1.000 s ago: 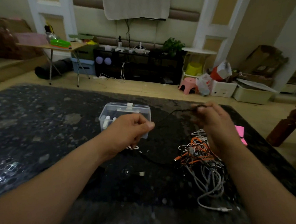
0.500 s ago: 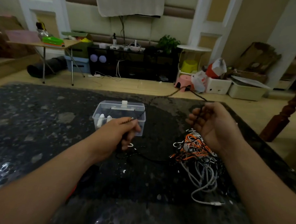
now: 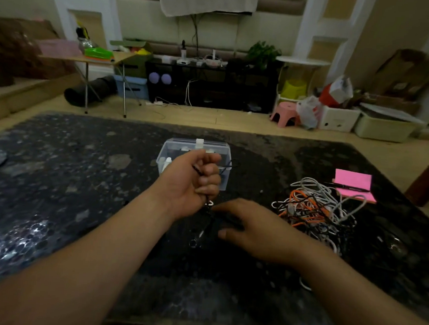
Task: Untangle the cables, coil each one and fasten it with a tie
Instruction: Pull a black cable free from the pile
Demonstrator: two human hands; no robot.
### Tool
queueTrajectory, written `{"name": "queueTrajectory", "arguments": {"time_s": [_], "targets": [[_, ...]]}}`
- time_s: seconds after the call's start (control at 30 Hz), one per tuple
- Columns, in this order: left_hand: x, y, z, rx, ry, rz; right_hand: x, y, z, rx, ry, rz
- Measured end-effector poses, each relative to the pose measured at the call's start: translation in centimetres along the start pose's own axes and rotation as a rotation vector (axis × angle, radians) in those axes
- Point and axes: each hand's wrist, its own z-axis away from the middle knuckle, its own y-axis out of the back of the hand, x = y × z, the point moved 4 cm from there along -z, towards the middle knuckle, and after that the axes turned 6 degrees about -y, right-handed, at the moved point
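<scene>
1. The left hand (image 3: 194, 183) is raised just in front of the clear plastic box (image 3: 182, 143), curled into a fist round a black cable (image 3: 197, 170). One strand crosses its fingers and runs off toward the box's right side, and a short tail with a pale connector hangs below the fist
2. Half a second ago the right hand (image 3: 252, 227) was held up to the right of the box with this cable stretched between the two hands. It has since dropped low over the dark speckled table (image 3: 81, 179), in front of the box and just under the left fist
3. The right hand's fingers are stretched out toward the hanging tail and hold nothing that can be seen. Whether the fingertips touch the cable is too dark to tell
4. My reading is that one length has just been laid into the left fist and the right hand is reaching for the next, so coiling of the first cable is under way and no tie is on it
5. The tangled heap of white, orange and black cables (image 3: 311, 208) lies to the right of the box and nearer the person, and black strands appear to run into it
6. A pink sticky-note pad (image 3: 353, 181) with a pen (image 3: 347, 188) on it sits farther right of the box, beyond the heap
</scene>
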Motion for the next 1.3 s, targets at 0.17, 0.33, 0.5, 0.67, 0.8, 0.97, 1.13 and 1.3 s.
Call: {"name": "queueTrajectory", "arguments": {"time_s": [0.17, 0.33, 0.5, 0.67, 0.8, 0.97, 1.13, 1.3], "targets": [[0.6, 0.4, 0.2, -0.05, 0.027, 0.14, 0.5, -1.3, -1.0, -0.005, -0.084, -0.091], [1.2, 1.5, 0.1, 0.021, -0.046, -0.37, 1.3, 0.4, -1.3, 0.036, -0.195, -0.401], [-1.6, 0.7, 0.9, -0.14, -0.06, -1.054, 0.9, 2.7, -0.6, 0.132, -0.183, -0.635], [-2.0, -0.2, 1.7, -0.225, -0.127, -1.169, 0.7, 2.0, -0.3, 0.058, -0.268, -0.917], [-2.8, -0.4, 2.4, -0.354, -0.197, -1.345, 1.1, 2.6, -0.2, 0.019, -0.279, -1.199], [-2.0, -0.5, 3.0, -0.353, -0.164, -1.357, 2.4, 5.7, 0.7, 0.329, -0.125, -0.519], [-0.1, -2.9, 4.8, -0.437, -0.265, -1.206, 0.6, 4.5, 0.5, 0.308, 0.104, -0.076], [2.4, -2.3, 4.7, -0.028, -0.505, -0.763, 0.5, 4.6, -0.1, 0.334, 0.016, -0.242]]}}
